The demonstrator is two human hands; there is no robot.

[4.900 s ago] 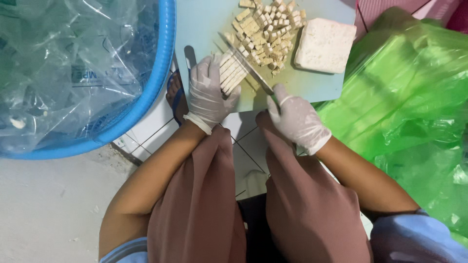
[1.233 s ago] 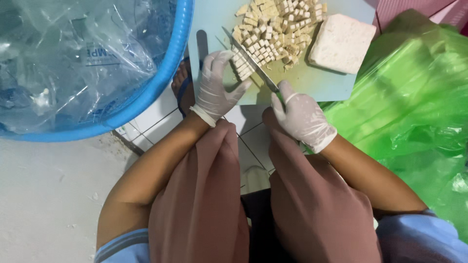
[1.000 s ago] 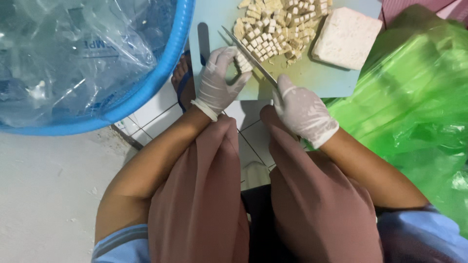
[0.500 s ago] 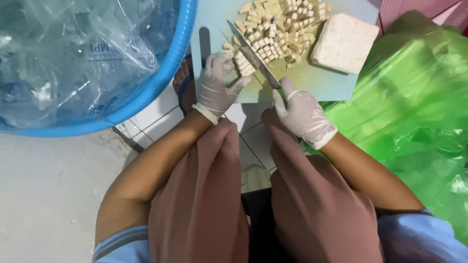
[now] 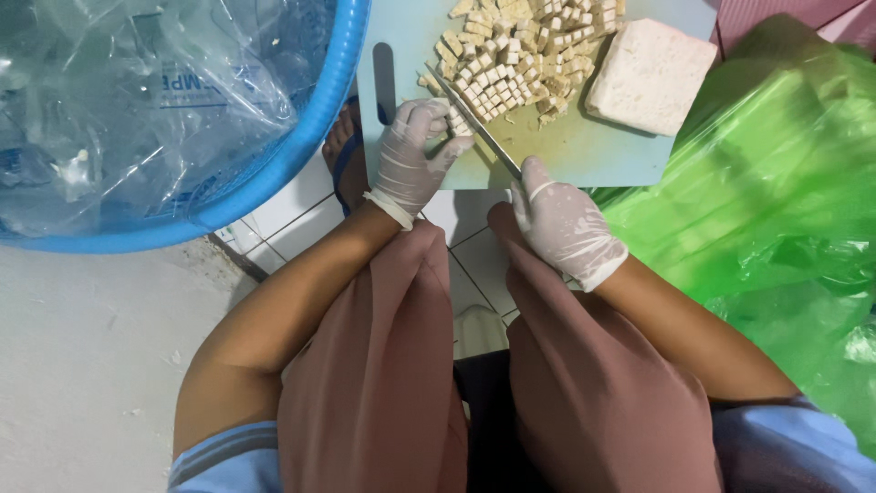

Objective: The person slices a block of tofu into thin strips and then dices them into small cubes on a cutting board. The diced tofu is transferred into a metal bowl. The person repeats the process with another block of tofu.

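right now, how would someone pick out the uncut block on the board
Start at the pale blue cutting board at the top. The block lies on its right end, beside the pile of cubes. It is the only big, whole white slab; everything else there is diced small.
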